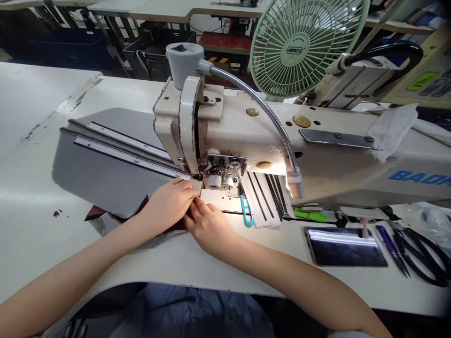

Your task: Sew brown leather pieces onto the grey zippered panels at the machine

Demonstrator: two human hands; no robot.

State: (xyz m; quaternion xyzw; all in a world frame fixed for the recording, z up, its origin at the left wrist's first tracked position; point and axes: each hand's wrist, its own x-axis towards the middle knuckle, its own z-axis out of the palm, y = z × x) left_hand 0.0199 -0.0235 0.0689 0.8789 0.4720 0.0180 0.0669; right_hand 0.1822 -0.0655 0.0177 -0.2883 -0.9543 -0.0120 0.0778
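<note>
A grey fabric panel (88, 173) lies on the white table, its far edge running under the head of a sewing machine (243, 131). Two white strips with dark edges (130, 159) run along the panel toward the needle area. My left hand (171, 202) is closed on the panel's corner just left of the presser foot, fingers pressed together. Beside it, my right hand (211, 230) pinches the near edge of the same piece. Dark red and grey cloth (105, 220) is bunched beneath my left wrist. The needle and the fingertips' exact hold are partly hidden.
Blue thread snips (246, 211) and black strips on white paper (262, 202) lie right of the needle. Farther right are a green-handled tool (310, 214), a phone (347, 246), and black scissors (423, 253). A green fan (299, 51) and gooseneck lamp (260, 103) stand behind and above.
</note>
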